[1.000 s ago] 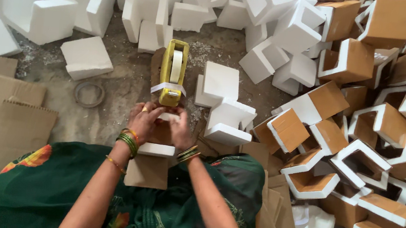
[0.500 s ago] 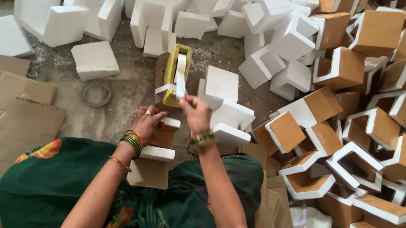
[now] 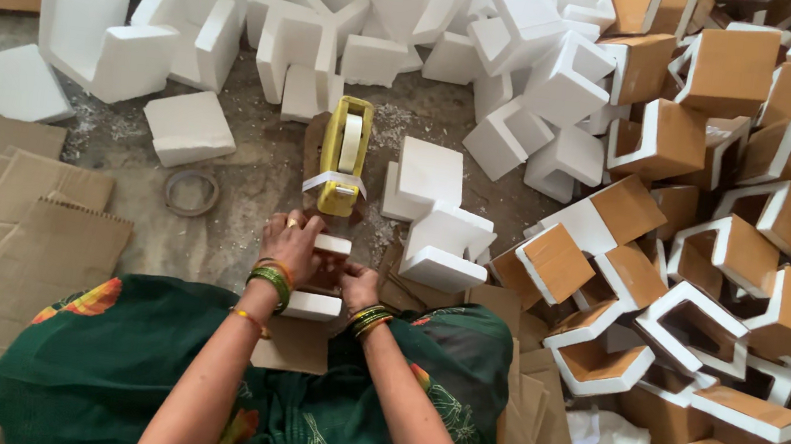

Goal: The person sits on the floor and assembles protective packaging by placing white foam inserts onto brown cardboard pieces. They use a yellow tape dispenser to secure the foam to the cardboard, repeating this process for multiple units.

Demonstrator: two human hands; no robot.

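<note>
The fingers of the left hand (image 3: 291, 240) lie curled and pressed down over the top of the white foam corner piece (image 3: 323, 278) held against the lap, while the right hand (image 3: 357, 287) grips its lower right side, fingers folded against the brown card facing. The yellow tape dispenser (image 3: 344, 156) stands just beyond the piece, a loose strip hanging at its mouth. The step in hand appears to be pressing card and tape flat onto the foam; the next move likely calls for a firm, even smoothing stroke along the edge

Packing workshop — foam corner blocks (image 3: 567, 79), cardboard sheets (image 3: 15, 211).
</note>
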